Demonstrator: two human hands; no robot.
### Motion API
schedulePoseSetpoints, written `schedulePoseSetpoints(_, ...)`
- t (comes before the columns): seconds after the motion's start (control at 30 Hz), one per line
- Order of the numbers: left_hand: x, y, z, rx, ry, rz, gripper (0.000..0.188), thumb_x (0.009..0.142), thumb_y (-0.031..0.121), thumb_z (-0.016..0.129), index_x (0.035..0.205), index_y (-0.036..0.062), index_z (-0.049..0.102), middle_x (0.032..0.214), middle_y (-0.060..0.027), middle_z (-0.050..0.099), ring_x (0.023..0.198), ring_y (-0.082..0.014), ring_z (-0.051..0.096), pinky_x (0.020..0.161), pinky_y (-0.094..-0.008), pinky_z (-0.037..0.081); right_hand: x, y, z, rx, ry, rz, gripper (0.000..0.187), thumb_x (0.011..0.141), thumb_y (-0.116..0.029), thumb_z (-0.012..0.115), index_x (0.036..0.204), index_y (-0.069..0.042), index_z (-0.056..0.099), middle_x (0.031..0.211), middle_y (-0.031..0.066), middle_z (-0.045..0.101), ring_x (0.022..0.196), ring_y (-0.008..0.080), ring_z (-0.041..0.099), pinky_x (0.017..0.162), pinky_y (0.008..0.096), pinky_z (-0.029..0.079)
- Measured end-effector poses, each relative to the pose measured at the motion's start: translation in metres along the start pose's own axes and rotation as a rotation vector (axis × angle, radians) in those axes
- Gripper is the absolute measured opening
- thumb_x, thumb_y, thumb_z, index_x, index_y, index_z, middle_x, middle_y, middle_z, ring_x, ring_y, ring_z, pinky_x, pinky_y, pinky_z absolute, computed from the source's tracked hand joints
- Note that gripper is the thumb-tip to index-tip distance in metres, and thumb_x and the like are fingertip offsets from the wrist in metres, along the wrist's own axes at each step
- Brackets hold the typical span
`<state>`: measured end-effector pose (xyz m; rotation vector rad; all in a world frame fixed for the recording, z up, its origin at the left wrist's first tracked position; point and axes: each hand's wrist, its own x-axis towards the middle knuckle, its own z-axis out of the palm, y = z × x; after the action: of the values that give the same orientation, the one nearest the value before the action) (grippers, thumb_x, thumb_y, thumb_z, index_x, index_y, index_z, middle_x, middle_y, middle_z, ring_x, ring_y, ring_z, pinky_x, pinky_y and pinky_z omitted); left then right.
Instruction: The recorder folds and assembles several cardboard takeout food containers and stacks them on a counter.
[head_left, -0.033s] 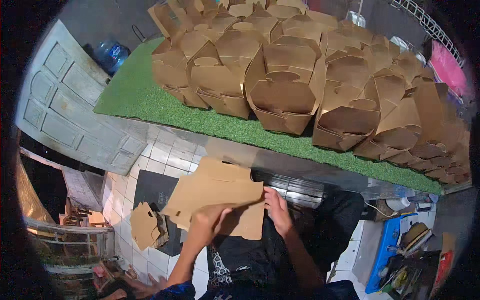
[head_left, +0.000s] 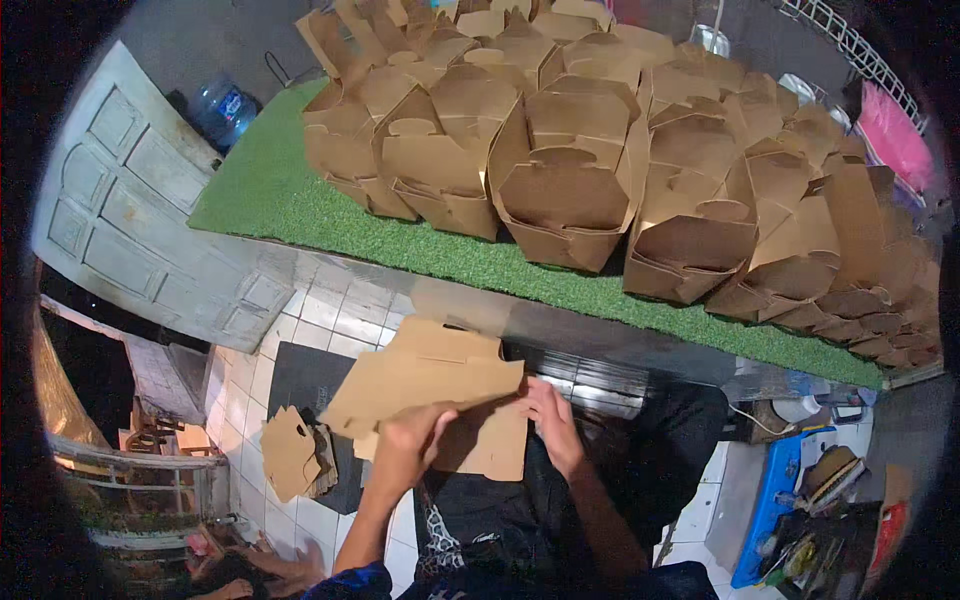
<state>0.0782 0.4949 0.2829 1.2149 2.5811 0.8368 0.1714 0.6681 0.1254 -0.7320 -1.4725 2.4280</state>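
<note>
A flat brown cardboard box blank (head_left: 440,365) with slots and cut edges lies over my lap, one panel bent up along a crease. My left hand (head_left: 412,440) grips its lower left edge, thumb against the bent panel. At the right edge, my right hand (head_left: 553,425) has its fingers curled onto the cardboard near the end of the crease. To the left, a small stack of flat cardboard pieces (head_left: 290,455) rests on a dark flat sheet (head_left: 305,380) on the tiled floor.
Many folded brown cardboard boxes (head_left: 570,200) stand in rows on a green turf-covered table (head_left: 255,190) ahead. Another person's blurred limb (head_left: 275,572) is at the lower left. A blue tray (head_left: 765,510) with assorted items is on the right; a pale door (head_left: 130,210) stands left.
The blank's raised panel has tilted slightly, and my right fingers have shifted a little at its edge. The other person's limb at the lower left has moved.
</note>
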Motion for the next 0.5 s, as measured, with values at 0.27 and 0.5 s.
schedulePoseSetpoints(0.27,0.013,0.029,-0.056,0.004,0.486,-0.101,0.007,0.086,0.003,0.063,0.088,-0.0028,0.066,0.071,-0.0127,0.065,0.058,-0.0148,0.061,0.053,-0.0273,0.046,-0.013,0.006,0.044,-0.953,-0.131,-0.442,0.046,0.086,-0.027,0.060,0.122,0.001,0.053,0.127,0.0192,0.049,0.124,0.0352,0.040,0.102,0.0446,0.030)
schedulePoseSetpoints(0.5,-0.023,0.010,-0.144,-0.093,0.958,-0.261,0.027,0.100,0.017,0.047,0.077,0.0028,0.051,0.071,0.0048,0.049,0.065,-0.0032,0.042,0.058,-0.0204,0.035,-0.007,0.021,0.058,-1.199,-0.115,-0.624,0.059,0.079,-0.034,0.064,0.126,-0.002,0.050,0.136,0.0167,0.041,0.130,0.0352,0.031,0.098,0.0517,0.024)
